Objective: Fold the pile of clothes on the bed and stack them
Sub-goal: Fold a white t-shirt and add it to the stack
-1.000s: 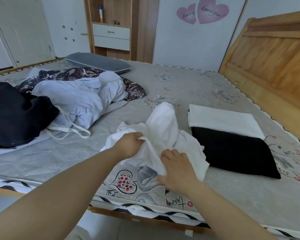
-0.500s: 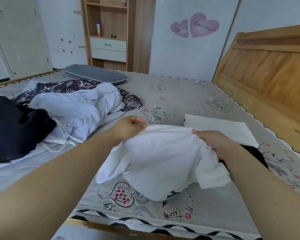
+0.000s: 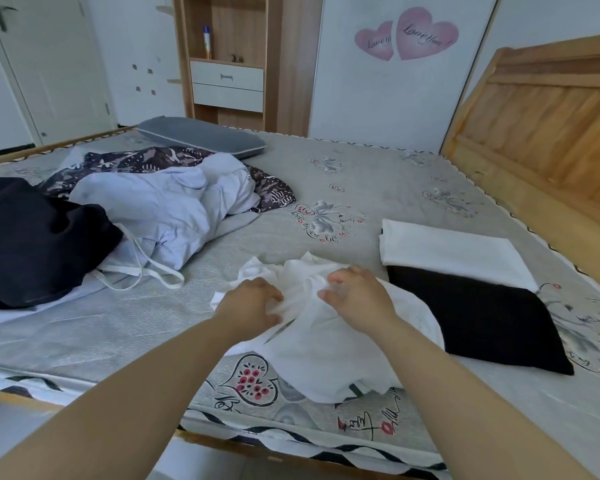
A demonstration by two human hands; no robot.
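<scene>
A crumpled white garment [image 3: 329, 344] lies on the bed [image 3: 378, 188] near its front edge. My left hand [image 3: 250, 306] grips a bunch of its cloth at the left. My right hand [image 3: 357, 299] pinches the cloth at the middle, fingers curled into it. To the right sits a folded black garment [image 3: 478, 320] with a folded white garment [image 3: 444, 251] lying over its far end. At the left lies the unfolded pile: a pale blue garment [image 3: 167, 209], a black garment [image 3: 28, 237] and a dark patterned one [image 3: 142, 161].
A grey pillow [image 3: 201, 136] lies at the far side of the bed. The wooden headboard [image 3: 548, 126] rises at the right. A wooden shelf unit with drawers [image 3: 226, 77] stands against the far wall. White straps [image 3: 153, 271] trail from the pile.
Half a second ago both hands held the white garment spread in the air. It has come down onto the bed, and the hands have drawn close together on its top.
</scene>
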